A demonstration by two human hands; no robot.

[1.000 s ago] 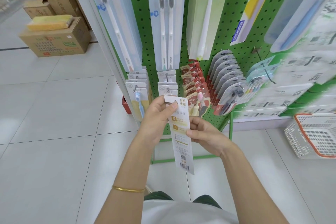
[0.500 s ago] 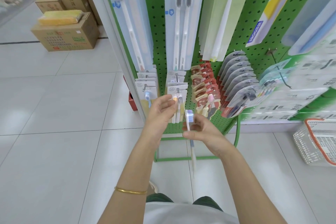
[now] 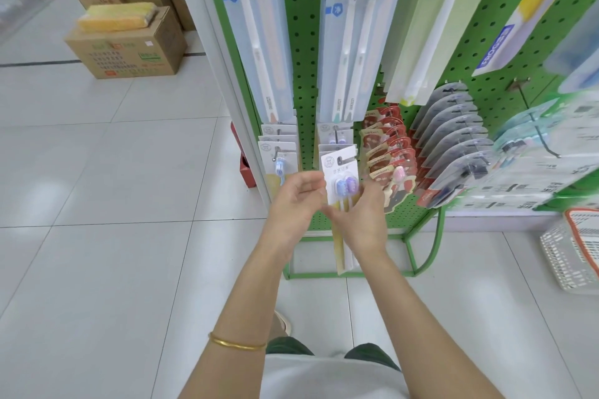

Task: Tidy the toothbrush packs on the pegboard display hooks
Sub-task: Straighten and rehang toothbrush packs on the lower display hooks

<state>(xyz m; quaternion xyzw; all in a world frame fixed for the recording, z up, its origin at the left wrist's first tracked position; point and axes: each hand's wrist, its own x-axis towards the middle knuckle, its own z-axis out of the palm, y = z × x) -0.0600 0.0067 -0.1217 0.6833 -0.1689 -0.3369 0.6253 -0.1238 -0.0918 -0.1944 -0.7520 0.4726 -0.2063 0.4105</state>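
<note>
- Toothbrush pack (image 3: 340, 176) is pinched by right hand (image 3: 364, 220) before the pegboard (image 3: 304, 42); left hand (image 3: 293, 204)'s hold cannot be told.
- Red packs (image 3: 385, 152) are hung there.
- Tiled floor (image 3: 97, 172) is seen below.

Arms outstretched, left hand (image 3: 296, 201) and right hand (image 3: 363, 220) close together (fingers curled).

White two-brush toothbrush pack (image 3: 340, 178), upright, facing out, before green pegboard (image 3: 304, 74).

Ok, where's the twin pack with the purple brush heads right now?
Head view, centre: the twin pack is held between the left hand and right hand, low before the pegboard, left of the red packs and right of the blue-brush pack.
</note>
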